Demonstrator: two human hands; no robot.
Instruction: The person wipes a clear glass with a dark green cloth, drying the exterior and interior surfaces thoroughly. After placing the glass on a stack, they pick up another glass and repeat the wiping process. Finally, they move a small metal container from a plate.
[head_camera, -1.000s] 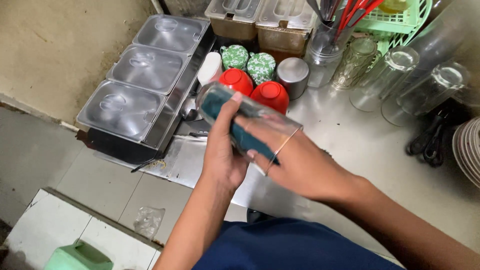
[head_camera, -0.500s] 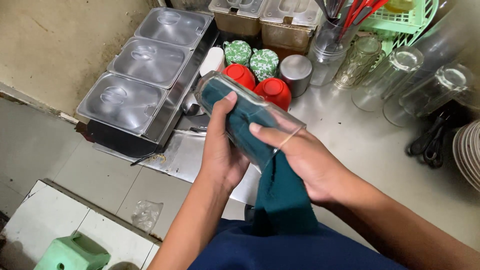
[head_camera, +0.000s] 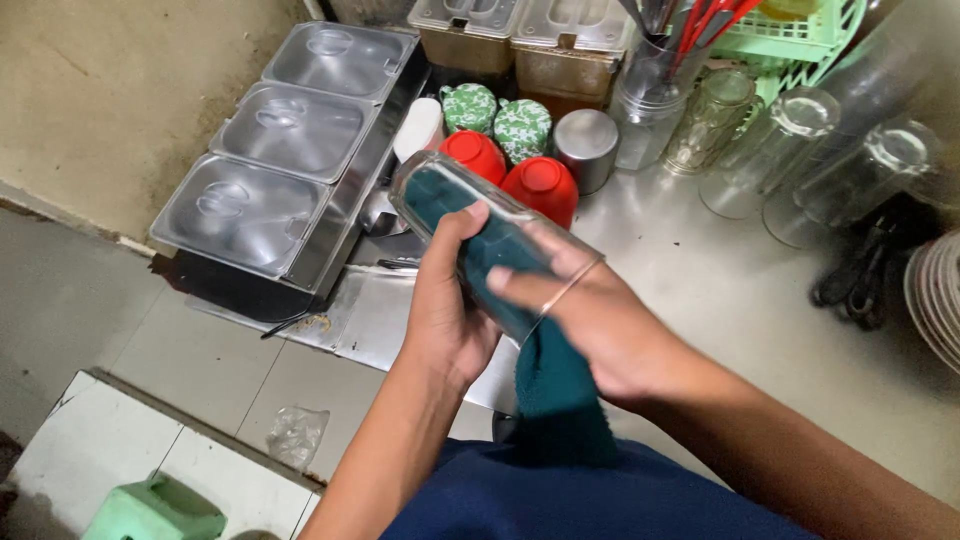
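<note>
A tall clear drinking glass (head_camera: 440, 195) lies tilted in front of me, its base pointing up and left. A dark teal cloth (head_camera: 560, 390) is stuffed inside it and hangs out of the mouth toward my lap. My left hand (head_camera: 445, 300) wraps around the glass from below, thumb on top. My right hand (head_camera: 595, 320) grips the mouth end of the glass and the cloth where it comes out; a thin band circles its fingers.
On the steel counter (head_camera: 720, 310) stand two red lids (head_camera: 510, 170), two green patterned lids (head_camera: 500, 115), a steel canister (head_camera: 587, 145), upturned glasses (head_camera: 790, 140), a utensil jar (head_camera: 650, 80) and a green basket (head_camera: 800, 35). Lidded steel trays (head_camera: 270, 160) sit left. A green stool (head_camera: 150, 510) stands on the floor.
The glass has turned slightly in my hands and the teal cloth now hangs lower from its mouth. The view has shifted a little; both hands keep their grip.
</note>
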